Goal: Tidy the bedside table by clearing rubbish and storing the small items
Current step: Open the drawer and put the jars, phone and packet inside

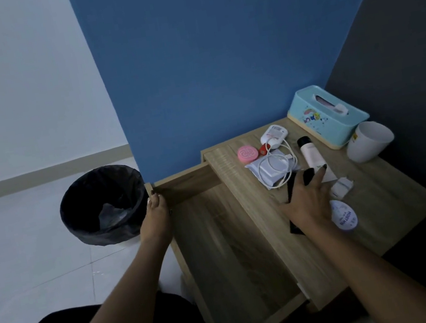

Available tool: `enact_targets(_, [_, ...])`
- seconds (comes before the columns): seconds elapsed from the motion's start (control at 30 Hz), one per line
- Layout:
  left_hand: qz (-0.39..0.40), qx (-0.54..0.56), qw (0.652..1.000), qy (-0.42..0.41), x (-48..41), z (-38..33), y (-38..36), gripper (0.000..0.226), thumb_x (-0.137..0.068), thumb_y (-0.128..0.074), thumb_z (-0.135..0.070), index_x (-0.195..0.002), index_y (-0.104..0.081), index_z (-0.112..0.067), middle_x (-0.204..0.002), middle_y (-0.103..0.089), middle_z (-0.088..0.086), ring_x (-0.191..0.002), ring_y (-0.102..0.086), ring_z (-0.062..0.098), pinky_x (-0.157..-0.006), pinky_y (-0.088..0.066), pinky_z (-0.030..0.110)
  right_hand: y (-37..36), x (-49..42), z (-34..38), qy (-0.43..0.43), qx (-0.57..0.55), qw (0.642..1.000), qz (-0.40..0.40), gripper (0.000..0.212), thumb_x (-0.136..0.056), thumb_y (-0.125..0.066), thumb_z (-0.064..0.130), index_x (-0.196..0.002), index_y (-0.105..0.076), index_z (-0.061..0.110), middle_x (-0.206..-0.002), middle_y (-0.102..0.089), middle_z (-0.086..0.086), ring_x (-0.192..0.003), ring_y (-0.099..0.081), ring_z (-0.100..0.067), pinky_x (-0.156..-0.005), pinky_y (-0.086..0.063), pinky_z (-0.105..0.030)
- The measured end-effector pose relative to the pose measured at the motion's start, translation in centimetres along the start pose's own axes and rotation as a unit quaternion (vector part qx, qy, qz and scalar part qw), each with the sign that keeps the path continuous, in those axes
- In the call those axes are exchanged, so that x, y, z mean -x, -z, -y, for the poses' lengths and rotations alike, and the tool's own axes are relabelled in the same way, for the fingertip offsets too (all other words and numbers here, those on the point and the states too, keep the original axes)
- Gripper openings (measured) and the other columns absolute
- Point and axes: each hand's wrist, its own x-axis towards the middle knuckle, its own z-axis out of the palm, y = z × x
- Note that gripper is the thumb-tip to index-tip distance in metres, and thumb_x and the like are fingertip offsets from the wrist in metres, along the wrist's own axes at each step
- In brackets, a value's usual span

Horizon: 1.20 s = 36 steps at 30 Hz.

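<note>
The wooden bedside table has its drawer pulled out to the left, with nothing visible inside. My left hand grips the drawer's front panel at its far corner. My right hand lies with spread fingers on a flat black item in the middle of the tabletop. Around it lie a lavender bottle, a white charger plug, a black-capped bottle, a wipes pack under a white cable, a pink round case and a white tube.
A black-lined rubbish bin stands on the white floor left of the drawer. A light blue tissue box and a white cup sit at the table's back right corner. Blue and dark walls close off the back and right.
</note>
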Motion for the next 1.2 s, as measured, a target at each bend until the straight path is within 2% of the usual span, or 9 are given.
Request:
enact_targets(0.17, [-0.009,0.071,0.996,0.051,-0.8,0.0,0.0,0.067,-0.097,-0.041,0.000,-0.152,-0.005,-0.009,-0.162,-0.001,0.008,-0.133,-0.045,0.034,-0.097,-0.049,0.048,0.7,1.3,-0.2,0.027,-0.038,0.998,-0.048,0.107,-0.077,-0.076,0.038,-0.151,-0.003,0.012,-0.154,0.021,-0.024,-0.138,-0.019,-0.050,-0.106,-0.036,-0.050])
enact_targets(0.3, [-0.022,0.102,0.992,0.070,-1.8,-0.4,-0.1,0.062,-0.100,-0.031,-0.004,-0.153,0.000,-0.009,-0.162,0.003,0.009,-0.135,-0.041,0.036,-0.102,-0.045,0.049,2.3,2.1,-0.7,0.028,-0.138,0.986,-0.083,0.115,-0.075,-0.077,0.028,-0.151,0.009,0.017,-0.156,0.021,-0.018,-0.140,-0.017,-0.047,-0.108,-0.034,-0.048])
enact_targets(0.47, [-0.039,0.126,0.988,0.086,-3.3,-0.5,-0.4,0.057,-0.101,-0.024,-0.009,-0.153,0.000,-0.009,-0.162,0.004,0.008,-0.143,-0.029,0.033,-0.107,-0.039,0.048,3.9,2.5,1.1,0.053,-0.204,0.970,-0.122,0.109,-0.068,-0.080,0.027,-0.148,-0.007,0.025,-0.157,-0.007,-0.014,-0.133,-0.036,-0.041,-0.101,-0.044,-0.050])
enact_targets(0.57, [-0.066,0.141,0.982,0.102,-4.0,-0.3,-0.8,0.057,-0.100,-0.025,-0.009,-0.153,-0.003,-0.011,-0.163,-0.002,0.007,-0.145,-0.026,0.031,-0.107,-0.039,0.049,3.3,3.3,3.7,0.116,-0.212,0.966,-0.093,0.102,-0.070,-0.077,0.031,-0.148,-0.011,0.028,-0.156,-0.020,-0.011,-0.132,-0.039,-0.035,-0.100,-0.047,-0.047])
enact_targets(0.67, [-0.087,0.163,0.977,0.102,-4.3,-0.2,-1.2,0.057,-0.099,-0.025,-0.006,-0.153,-0.006,-0.012,-0.162,-0.008,0.006,-0.143,-0.029,0.031,-0.104,-0.040,0.047,1.0,4.4,7.1,0.184,-0.201,0.962,-0.029,0.104,-0.074,-0.074,0.035,-0.151,-0.005,0.024,-0.161,-0.009,-0.005,-0.139,-0.032,-0.030,-0.106,-0.042,-0.044])
enact_targets(0.77, [-0.102,0.161,0.976,0.105,-4.5,-0.2,-1.4,0.057,-0.098,-0.025,-0.004,-0.153,-0.007,-0.009,-0.162,-0.010,0.007,-0.139,-0.035,0.033,-0.099,-0.044,0.046,-3.0,4.2,11.2,0.232,-0.193,0.952,0.046,0.105,-0.076,-0.072,0.037,-0.152,-0.001,0.020,-0.160,-0.013,-0.006,-0.140,-0.031,-0.028,-0.109,-0.038,-0.042])
enact_targets(0.83, [-0.107,0.156,0.977,0.101,-4.4,-0.2,-1.4,0.058,-0.097,-0.027,-0.003,-0.152,-0.008,-0.006,-0.162,-0.011,0.009,-0.136,-0.039,0.035,-0.096,-0.045,0.045,-5.8,3.7,13.8,0.253,-0.162,0.949,0.096,0.104,-0.078,-0.069,0.040,-0.152,0.002,0.020,-0.161,-0.008,-0.006,-0.142,-0.024,-0.030,-0.112,-0.034,-0.044])
enact_targets(0.93, [-0.113,0.150,0.978,0.091,-4.4,-0.3,-1.4,0.060,-0.094,-0.029,-0.001,-0.151,-0.009,-0.003,-0.161,-0.012,0.010,-0.131,-0.043,0.038,-0.092,-0.045,0.045,-9.8,3.1,17.0,0.236,-0.133,0.944,0.187,0.105,-0.081,-0.070,0.036,-0.151,0.006,0.020,-0.161,-0.002,-0.007,-0.145,-0.015,-0.034,-0.116,-0.026,-0.048])
enact_targets(1.2, [-0.108,0.120,0.982,0.095,-4.1,-0.5,-0.9,0.064,-0.094,-0.035,-0.002,-0.152,-0.008,-0.003,-0.161,-0.012,0.008,-0.131,-0.043,0.036,-0.090,-0.044,0.041,-17.4,1.4,19.7,0.240,-0.147,0.944,0.170,0.082,-0.091,-0.058,0.027,-0.152,-0.006,0.011,-0.157,-0.019,-0.017,-0.141,-0.026,-0.034,-0.114,-0.029,-0.049])
